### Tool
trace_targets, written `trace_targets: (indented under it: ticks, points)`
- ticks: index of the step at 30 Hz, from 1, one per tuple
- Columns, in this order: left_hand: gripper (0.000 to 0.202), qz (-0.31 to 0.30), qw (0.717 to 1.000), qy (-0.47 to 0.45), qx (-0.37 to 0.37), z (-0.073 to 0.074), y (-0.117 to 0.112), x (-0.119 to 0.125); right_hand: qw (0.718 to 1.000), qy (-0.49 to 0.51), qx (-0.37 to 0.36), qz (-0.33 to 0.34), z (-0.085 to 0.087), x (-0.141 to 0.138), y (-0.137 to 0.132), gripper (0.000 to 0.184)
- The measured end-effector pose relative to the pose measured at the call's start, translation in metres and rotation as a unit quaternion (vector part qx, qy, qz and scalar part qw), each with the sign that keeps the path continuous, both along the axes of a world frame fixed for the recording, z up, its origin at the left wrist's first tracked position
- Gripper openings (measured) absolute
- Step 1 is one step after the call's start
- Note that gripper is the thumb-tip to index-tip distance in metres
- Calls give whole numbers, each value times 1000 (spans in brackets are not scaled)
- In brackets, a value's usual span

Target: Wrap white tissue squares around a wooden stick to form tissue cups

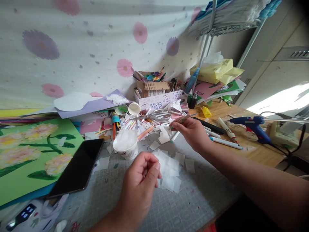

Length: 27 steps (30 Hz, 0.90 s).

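My left hand (142,180) is closed above the grey cutting mat (116,206), thumb pressed against the curled fingers. Whatever it pinches, if anything, is hidden. Just beyond it lies a loose pile of thin white paper squares (169,166), with single ones scattered around. My right hand (194,132) is closed too, its fingertips pinched around a small thin thing whose kind I cannot make out, over the edge of the marker heap. Left of the paper pile stands a white paper cup (125,149) with white paper sheets in its mouth.
Behind are heaped markers (145,124), scissors (160,115) and a cardboard box (153,88). A blue glue gun (253,125) lies right, near a yellow tissue pack (216,71). At left are a black tablet (79,167), a green flower picture (36,151) and a white device with a display (26,214).
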State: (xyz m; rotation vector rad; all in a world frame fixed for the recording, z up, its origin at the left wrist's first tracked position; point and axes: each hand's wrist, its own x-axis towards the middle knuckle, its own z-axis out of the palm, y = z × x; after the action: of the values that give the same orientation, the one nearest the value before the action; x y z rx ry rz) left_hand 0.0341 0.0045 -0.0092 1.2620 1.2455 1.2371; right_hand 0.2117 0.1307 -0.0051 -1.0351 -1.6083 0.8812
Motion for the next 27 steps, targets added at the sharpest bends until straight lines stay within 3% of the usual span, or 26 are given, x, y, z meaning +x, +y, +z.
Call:
trace_targets:
  ticks: [1,3,5,6,9,18,22,27]
  points:
    - [6,6,1000,-20,9,0,0,1,999,27,-10,24,6,0,-9,24]
    - [19,5,997,-74,17,1,0,2,994,65,-33,77,17,-2,-32,25]
    - [35,-26,989,-143,11,1,0,4,986,97,-59,126,24,-5,-54,25]
    - [37,-48,984,-172,-1,1,0,5,968,151,-100,172,25,-7,-63,20]
    - [18,-93,972,-210,-43,0,1,6,931,227,-137,250,25,-8,-80,13]
    - [16,-98,954,-272,-85,9,-2,8,942,211,-58,253,32,6,-82,10]
    - [15,-107,954,-268,-76,7,-2,7,954,144,-49,257,35,5,-85,14]
    - [14,-91,963,-237,-91,1,-1,5,949,156,-48,269,37,4,-86,14]
